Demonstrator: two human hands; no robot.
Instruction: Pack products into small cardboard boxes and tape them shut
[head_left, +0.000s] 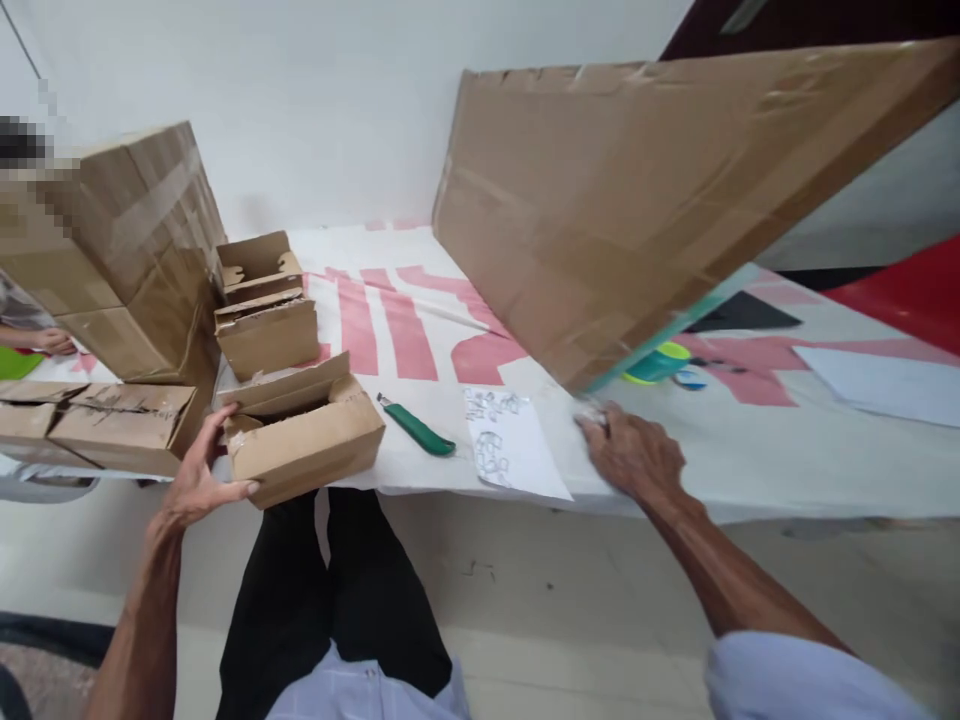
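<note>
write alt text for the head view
A person's left hand holds a small open box at the edge of a table. A green cutter and paper with drawings lie between it and the right hand, with a large tilted carton behind.

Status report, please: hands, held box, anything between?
Left hand gripping open box. Right hand at small whitish item, identity unclear. Green cutter, paper lie between.

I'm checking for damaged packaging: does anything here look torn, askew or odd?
Yes: the closed carton left of the left hand has a ragged, torn-looking seam along its top. The large cardboard panel also appears to lean sharply rather than stand straight. I see nothing spilled.
</note>
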